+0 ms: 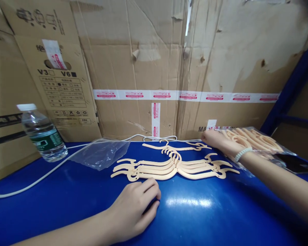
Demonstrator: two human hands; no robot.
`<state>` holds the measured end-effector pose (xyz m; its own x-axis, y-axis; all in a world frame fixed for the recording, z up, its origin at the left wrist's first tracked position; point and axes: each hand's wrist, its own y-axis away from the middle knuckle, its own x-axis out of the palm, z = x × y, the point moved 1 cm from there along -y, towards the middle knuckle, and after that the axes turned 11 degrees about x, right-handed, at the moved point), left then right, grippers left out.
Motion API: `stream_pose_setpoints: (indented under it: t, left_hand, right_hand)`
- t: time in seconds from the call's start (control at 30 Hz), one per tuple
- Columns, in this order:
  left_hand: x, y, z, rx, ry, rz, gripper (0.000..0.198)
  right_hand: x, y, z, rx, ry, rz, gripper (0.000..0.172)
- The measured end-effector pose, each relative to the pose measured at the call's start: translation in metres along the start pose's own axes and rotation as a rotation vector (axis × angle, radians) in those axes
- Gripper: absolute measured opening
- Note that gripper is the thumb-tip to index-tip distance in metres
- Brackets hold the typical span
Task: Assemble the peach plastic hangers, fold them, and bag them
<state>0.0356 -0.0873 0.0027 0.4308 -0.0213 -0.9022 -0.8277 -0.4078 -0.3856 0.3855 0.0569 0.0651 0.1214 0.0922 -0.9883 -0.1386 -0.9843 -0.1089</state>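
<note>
Several peach-coloured plastic hangers (157, 171) lie in an overlapping row on the blue table, their hooks fanned at the middle. Behind them is another hanger (154, 147) with its hook toward the boxes. My left hand (135, 208) rests on the table just in front of the row. Its fingers are loosely curled, a gap shows beside the thumb, and nothing is visible in it. Farther back, my right hand (213, 139) is at the left side of a clear bag of hangers (256, 138). Its fingers are mostly hidden, so its grip is unclear.
A water bottle (42, 135) stands at the left. Near it lie a clear plastic bag (101, 155) and a white cable (38, 186). Cardboard boxes (133, 68) line the back. A dark flat object (292, 163) lies at the right, near a blue metal post (289, 89).
</note>
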Motion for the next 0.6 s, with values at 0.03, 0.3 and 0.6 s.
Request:
stream_pose_setpoints:
  t: [0.03,0.3,0.6]
  left_hand:
    - [0.000,0.000,0.000,0.002,0.004,-0.005,0.013]
    - [0.000,-0.001,0.000,-0.010,0.009,-0.007,0.012]
    - [-0.001,-0.002,0.000,-0.022,0.039,-0.005,0.012]
  right_hand:
    - [0.004,-0.002,0.001,0.003,0.009,0.017,0.030]
    - [0.024,-0.009,0.007,0.021,0.056,0.041,0.034]
    - [-0.008,0.002,-0.001,0.016,-0.009,-0.122,0.032]
